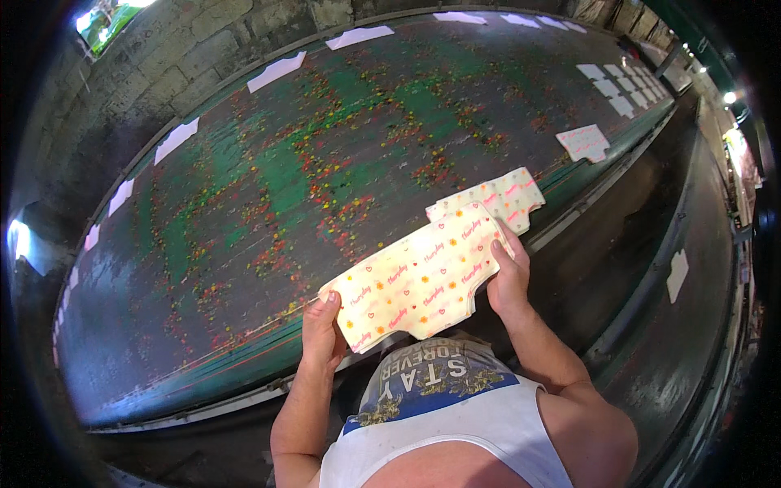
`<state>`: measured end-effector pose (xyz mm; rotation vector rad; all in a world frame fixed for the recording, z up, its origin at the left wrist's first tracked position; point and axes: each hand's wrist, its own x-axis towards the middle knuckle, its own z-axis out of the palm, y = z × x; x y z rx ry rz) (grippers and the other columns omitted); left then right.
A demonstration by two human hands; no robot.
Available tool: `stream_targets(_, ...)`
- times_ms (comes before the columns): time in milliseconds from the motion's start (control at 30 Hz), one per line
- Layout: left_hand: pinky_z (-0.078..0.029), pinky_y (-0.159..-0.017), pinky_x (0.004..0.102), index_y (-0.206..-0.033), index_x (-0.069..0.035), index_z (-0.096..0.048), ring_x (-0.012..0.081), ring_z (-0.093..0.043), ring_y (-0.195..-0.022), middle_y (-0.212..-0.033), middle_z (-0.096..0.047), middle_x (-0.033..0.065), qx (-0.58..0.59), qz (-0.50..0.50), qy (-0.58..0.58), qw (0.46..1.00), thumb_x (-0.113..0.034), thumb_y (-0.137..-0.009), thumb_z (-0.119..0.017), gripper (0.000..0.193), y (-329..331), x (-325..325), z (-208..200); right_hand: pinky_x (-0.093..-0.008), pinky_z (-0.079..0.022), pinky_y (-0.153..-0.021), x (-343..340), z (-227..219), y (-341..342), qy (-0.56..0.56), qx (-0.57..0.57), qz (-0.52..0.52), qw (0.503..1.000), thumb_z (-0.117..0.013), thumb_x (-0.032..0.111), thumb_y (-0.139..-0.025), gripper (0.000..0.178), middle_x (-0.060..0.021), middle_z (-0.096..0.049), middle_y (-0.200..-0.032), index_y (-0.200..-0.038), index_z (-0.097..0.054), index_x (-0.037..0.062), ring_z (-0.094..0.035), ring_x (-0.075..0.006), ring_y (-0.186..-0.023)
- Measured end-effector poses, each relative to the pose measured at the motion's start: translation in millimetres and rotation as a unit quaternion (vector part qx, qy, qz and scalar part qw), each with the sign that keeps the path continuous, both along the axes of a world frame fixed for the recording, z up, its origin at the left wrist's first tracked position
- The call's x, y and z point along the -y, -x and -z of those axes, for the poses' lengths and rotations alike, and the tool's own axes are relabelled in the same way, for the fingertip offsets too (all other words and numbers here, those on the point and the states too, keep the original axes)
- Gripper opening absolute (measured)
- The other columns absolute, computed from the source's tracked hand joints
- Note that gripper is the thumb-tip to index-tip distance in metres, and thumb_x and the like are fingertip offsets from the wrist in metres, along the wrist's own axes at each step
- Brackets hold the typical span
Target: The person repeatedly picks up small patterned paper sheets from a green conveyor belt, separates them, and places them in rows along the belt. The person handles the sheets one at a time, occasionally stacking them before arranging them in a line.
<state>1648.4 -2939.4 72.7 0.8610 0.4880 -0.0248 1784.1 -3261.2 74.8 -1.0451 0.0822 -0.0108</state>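
Note:
A small stack of cut cloth panels [411, 281], cream with pink lettering, hearts and orange flowers, is held up in front of my body. My left hand [322, 327] pinches its left end, thumb on top. At the other end my right hand [508, 281] grips the upper right edge, its thumb also on the upper face and the other fingers mostly hidden. Just behind, partly covered by the held panels, a second pile of printed panels [517, 195] lies at the table's near edge. Farther right is a pink-printed panel [583, 143] on the table.
A long dark green printing table [268, 183], speckled with red, yellow and orange paint, runs across the view. White cut pieces [277, 71] line its far edge, and several more [626, 88] sit in rows at far right. A block wall [183, 69] stands behind. A white piece [677, 275] lies at right.

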Motion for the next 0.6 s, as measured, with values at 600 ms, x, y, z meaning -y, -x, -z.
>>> stream_targets(600, -0.062, -0.092, 0.0356, -0.127, 0.004, -0.065, 0.0192, -0.076, -0.103, -0.117, -0.076, 0.0125, 0.077, -0.103, -0.152, 0.98, -0.009, -0.11, -0.06, 0.021, -106.9, 140.3, -30.7, -0.0324, -0.052, -0.106, 147.5, -10.3, -112.8, 0.113, -0.055, -0.133, 0.983, -0.062, -0.008, -0.097, 0.063, -0.012, -0.071, -0.13, -0.159, -0.05, -0.004, -0.067, -0.0154, -0.119)
